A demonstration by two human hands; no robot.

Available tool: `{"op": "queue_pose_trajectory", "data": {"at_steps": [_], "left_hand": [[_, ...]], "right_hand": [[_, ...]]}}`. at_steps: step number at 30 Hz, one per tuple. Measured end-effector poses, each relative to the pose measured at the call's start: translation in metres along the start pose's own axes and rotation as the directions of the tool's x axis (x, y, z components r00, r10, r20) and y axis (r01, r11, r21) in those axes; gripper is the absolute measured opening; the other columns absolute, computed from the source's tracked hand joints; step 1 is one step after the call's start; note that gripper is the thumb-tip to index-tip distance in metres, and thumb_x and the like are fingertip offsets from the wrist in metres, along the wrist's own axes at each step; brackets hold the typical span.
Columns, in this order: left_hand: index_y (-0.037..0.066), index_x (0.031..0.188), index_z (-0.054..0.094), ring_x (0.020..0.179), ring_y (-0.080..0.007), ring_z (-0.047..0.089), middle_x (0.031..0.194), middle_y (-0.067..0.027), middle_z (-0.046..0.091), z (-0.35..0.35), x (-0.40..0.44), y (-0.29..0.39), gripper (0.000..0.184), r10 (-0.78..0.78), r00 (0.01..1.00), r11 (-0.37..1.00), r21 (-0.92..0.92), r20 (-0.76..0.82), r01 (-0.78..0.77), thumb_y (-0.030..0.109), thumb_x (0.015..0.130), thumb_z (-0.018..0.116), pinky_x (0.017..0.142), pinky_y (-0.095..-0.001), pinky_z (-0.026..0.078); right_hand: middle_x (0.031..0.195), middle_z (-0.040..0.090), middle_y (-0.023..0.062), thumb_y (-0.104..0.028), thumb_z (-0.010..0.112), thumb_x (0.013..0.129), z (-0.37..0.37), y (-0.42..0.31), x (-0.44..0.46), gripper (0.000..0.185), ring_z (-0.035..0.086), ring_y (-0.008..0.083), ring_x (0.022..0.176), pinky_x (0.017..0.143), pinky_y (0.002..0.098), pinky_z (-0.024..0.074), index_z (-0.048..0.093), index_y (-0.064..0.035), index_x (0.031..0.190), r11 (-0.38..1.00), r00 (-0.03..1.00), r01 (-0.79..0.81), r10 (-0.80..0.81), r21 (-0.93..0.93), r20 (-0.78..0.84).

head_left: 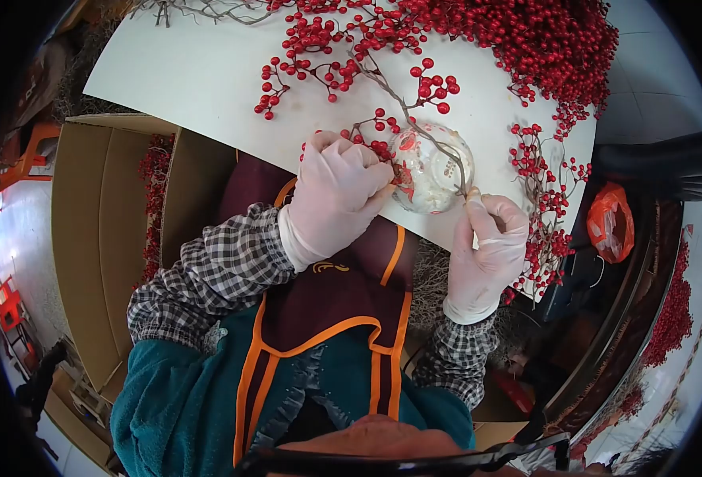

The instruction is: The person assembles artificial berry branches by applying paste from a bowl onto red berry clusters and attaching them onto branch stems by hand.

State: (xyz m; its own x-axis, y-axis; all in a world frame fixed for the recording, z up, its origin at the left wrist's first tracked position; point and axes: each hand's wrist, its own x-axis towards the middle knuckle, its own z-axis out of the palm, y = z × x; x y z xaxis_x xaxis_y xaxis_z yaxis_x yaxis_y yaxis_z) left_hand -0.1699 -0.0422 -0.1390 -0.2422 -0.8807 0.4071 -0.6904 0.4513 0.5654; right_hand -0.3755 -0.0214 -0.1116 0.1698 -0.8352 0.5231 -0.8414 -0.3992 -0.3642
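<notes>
My left hand (336,199), in a thin white glove, is closed at the left edge of a round white patterned bowl (434,191). Its fingertips are pressed together, and what they hold is hidden. Small red berries (381,149) show right beside those fingers. My right hand (490,246), gloved too, pinches the lower end of a brown berry branch (448,149) between thumb and forefinger. That branch curves over the bowl and runs up the white table (208,87), with clusters of red berries along it.
A large heap of red berry branches (533,40) covers the table's far right. More berry sprigs (541,207) hang at the right edge. An open cardboard box (88,230) stands at left, with berries inside. An orange-red plastic bag (610,222) lies at right.
</notes>
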Motion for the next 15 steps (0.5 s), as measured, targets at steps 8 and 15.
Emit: {"op": "queue_pose_trajectory", "data": {"at_steps": [8, 15], "left_hand": [[0.010, 0.085, 0.068, 0.078, -0.0212, 0.057, 0.077, -0.0009, 0.058, 0.002, 0.000, -0.005, 0.016, -0.007, 0.999, 0.999, -0.050, -0.038, 0.005, 0.009, 0.070, 0.073, 0.088, -0.0401, 0.040], [0.010, 0.085, 0.070, 0.077, -0.0212, 0.057, 0.076, -0.0013, 0.058, -0.002, 0.000, -0.009, 0.016, -0.037, 0.997, 0.991, -0.127, -0.063, 0.029, 0.010, 0.070, 0.074, 0.086, -0.0388, 0.041]], "right_hand": [[0.096, 0.058, 0.0084, 0.011, 0.072, 0.069, -0.002, -0.006, 0.005, 0.034, 0.059, 0.0227, 0.078, 0.061, 0.0287, 0.0477, 0.067, -0.0082, 0.096, 0.999, 0.999, -0.024, 0.023, -0.033, -0.035], [0.096, 0.056, 0.0073, 0.008, 0.072, 0.074, 0.003, -0.018, -0.002, 0.027, 0.060, 0.0212, 0.083, 0.067, 0.0293, 0.0497, 0.067, -0.0070, 0.095, 0.982, 0.988, -0.138, 0.146, 0.127, -0.053]]}}
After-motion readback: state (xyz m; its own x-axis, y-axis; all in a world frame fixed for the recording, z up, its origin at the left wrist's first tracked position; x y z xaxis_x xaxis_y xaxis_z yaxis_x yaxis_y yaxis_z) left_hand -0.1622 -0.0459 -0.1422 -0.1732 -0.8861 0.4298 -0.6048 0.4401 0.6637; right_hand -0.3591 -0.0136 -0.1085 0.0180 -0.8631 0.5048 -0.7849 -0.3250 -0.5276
